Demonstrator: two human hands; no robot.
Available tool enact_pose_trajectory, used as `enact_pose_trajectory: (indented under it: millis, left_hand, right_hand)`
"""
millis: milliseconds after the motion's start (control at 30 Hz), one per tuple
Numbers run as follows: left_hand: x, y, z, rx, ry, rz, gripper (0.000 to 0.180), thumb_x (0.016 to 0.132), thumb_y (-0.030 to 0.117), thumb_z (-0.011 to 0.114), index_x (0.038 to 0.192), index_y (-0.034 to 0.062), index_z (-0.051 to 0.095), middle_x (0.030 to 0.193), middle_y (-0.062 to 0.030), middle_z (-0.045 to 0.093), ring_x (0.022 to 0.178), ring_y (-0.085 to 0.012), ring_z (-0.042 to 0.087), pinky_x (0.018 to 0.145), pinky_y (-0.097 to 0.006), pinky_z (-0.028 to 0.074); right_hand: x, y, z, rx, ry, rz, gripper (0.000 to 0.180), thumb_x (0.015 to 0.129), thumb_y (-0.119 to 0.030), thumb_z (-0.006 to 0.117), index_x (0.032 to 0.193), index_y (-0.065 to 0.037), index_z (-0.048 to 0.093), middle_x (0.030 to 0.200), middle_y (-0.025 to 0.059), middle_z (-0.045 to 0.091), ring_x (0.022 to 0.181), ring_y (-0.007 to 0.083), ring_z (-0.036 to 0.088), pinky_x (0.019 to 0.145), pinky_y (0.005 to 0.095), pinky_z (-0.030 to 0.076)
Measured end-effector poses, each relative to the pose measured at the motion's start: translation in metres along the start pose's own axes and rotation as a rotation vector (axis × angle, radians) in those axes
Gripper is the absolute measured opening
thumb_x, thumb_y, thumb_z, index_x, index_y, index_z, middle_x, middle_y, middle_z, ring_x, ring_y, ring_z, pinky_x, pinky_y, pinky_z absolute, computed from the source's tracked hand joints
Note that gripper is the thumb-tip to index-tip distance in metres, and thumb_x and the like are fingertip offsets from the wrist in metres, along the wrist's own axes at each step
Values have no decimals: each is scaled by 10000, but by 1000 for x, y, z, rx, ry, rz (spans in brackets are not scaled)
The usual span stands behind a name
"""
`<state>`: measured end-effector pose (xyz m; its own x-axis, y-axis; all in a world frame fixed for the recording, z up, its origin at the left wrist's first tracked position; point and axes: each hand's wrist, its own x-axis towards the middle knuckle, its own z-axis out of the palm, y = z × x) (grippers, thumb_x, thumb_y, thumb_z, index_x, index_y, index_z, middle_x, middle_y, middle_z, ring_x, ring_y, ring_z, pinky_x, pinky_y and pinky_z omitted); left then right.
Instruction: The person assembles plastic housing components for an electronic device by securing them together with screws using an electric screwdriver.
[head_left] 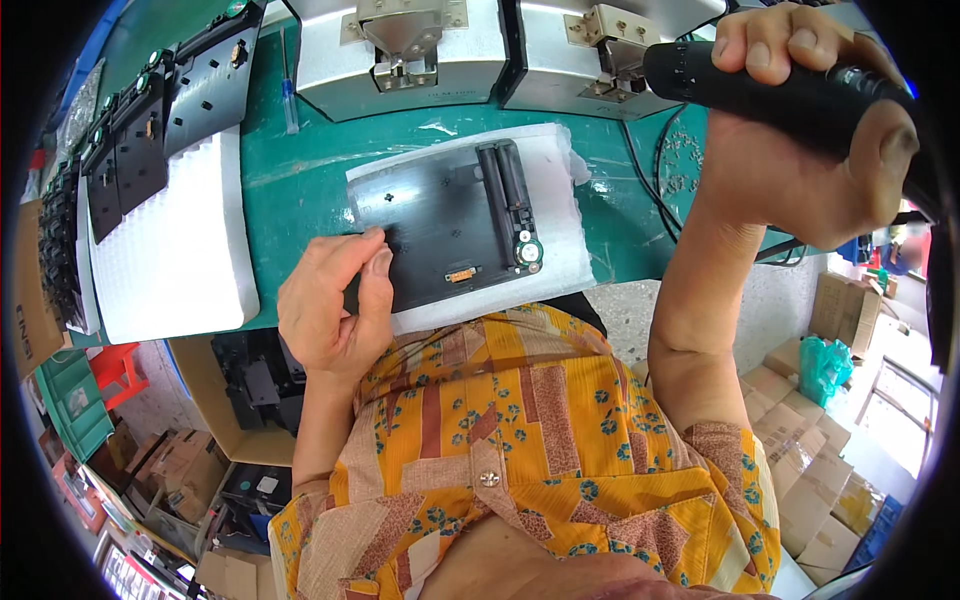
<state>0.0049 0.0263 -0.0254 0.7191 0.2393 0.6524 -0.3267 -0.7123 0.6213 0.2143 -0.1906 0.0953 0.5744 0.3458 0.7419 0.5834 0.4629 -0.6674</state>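
Note:
In my raised right hand (790, 130) is a black electric screwdriver (700, 78), gripped around its body. It lies nearly level, with its front end pointing left at the metal outlet of the right silver screw feeder (570, 75); its bit cannot be made out. My left hand (340, 300) has thumb and forefinger drawn together at the left edge of a flat black plastic panel (430, 220). The panel rests on a white foam sheet (555, 190). Along its right side run a raised black bar and a small round green-and-white part (527, 250).
A second silver screw feeder (400, 70) stands left of the first. A blue-handled screwdriver (289, 105) lies on the green mat. More black panels (210, 90) lean in a row at the left by white foam (170, 260). Black cables (645, 170) cross the mat; a carton (240, 430) holds black parts below.

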Motion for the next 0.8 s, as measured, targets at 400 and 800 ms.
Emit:
enact_pose_trajectory:
  millis: [400, 800]
  left_hand:
    - [-1, 0, 0, -8, -6, -9, 211, 797, -128, 730, 994, -63, 697, 824, -164, 719, 684, -260, 698, 597, -293, 541]
    - [-4, -1, 1, 14, -11, -2, 228, 791, -133, 739, 1002, -59, 698, 833, -164, 719, 693, -272, 695, 606, -310, 545]
  right_hand:
    - [1, -4, 24, -264, 140, 203, 474, 943, -375, 764, 1151, -68, 469, 870, 83, 581, 672, 175, 616, 655, 314, 544]
    - [-24, -23, 20, -20, 193, 130, 378, 951, -342, 639, 1150, -36, 538, 904, 108, 568, 732, 209, 577, 702, 373, 498]
